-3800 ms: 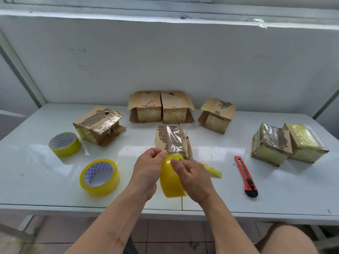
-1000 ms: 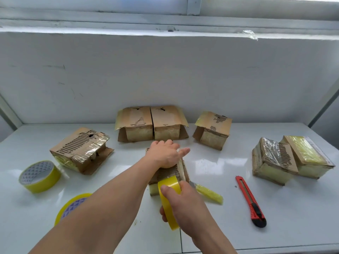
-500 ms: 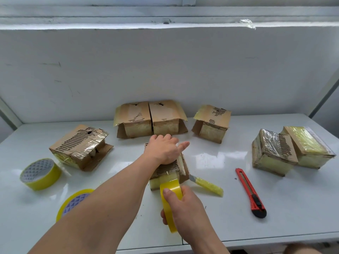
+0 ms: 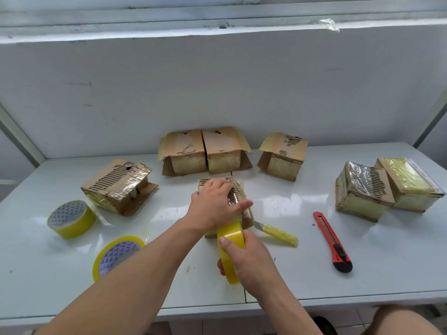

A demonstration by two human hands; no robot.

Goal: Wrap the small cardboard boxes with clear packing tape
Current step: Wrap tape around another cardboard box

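A small torn cardboard box (image 4: 238, 193) sits in the middle of the white table (image 4: 399, 262). My left hand (image 4: 214, 207) lies flat on its top with the fingers straight, pressing it down. Just in front of the box, my right hand (image 4: 246, 258) grips an upright yellow-tinted tape roll (image 4: 229, 247), thumb over its rim. The roll touches the box's near side. Much of the box is hidden under my left hand.
Two spare tape rolls (image 4: 71, 222) (image 4: 117, 256) lie at the left. A red box cutter (image 4: 332, 241) and a yellow-handled blade (image 4: 278, 234) lie right of the box. Other boxes stand at the left (image 4: 117, 187), back (image 4: 204, 151) (image 4: 283, 157) and right (image 4: 365, 189) (image 4: 408, 183).
My left hand left the roll and moved onto the box top, then slid back slightly toward me. My right hand keeps the roll, now lower against the box's near side.
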